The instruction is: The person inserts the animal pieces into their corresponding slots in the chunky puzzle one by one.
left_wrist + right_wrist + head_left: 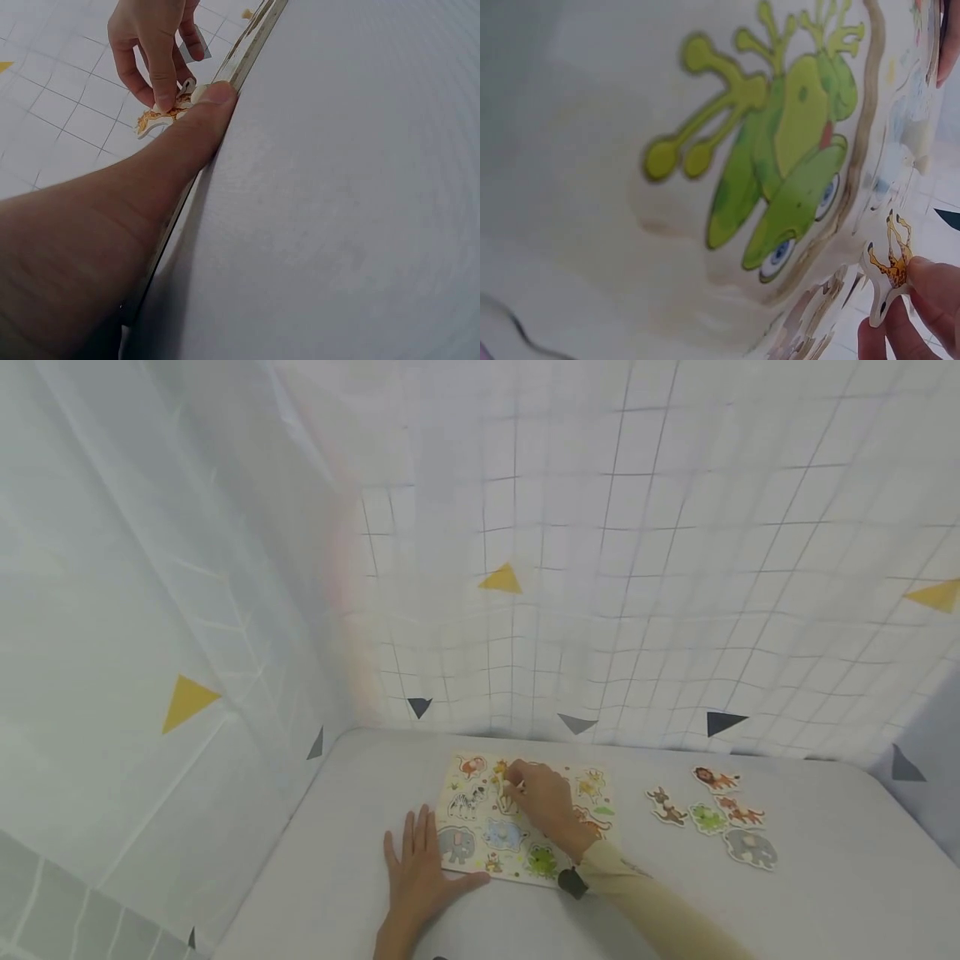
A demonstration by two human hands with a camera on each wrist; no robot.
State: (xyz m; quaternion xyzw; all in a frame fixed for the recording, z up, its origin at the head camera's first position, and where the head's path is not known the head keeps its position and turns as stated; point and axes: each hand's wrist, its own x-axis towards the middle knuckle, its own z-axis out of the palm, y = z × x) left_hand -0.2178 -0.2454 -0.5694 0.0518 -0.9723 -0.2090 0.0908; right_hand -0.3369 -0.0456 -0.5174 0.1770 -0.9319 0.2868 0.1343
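Observation:
A giraffe puzzle piece point(895, 255) is pinched between the thumb and fingers of my right hand point(545, 799), over the upper left part of a wooden animal puzzle board point(536, 881). In the left wrist view the giraffe's spotted body shows below the fingertips; in the head view the hand covers part of it. My left hand point(422, 878) lies with spread fingers at the board's lower left corner, its thumb along the front edge. Pictured on the board are a zebra point(467, 803), a blue hippo point(504, 835), a green frog point(542, 861) and an elephant point(457, 844).
Right of the board lie several loose animal pieces: a lion point(715, 779), a kangaroo point(666, 806), a frog point(707, 817), a tiger point(741, 812) and an elephant point(752, 848). They rest on a pale table point(840, 893). Behind it hangs a white grid-patterned curtain point(570, 652) with coloured triangles.

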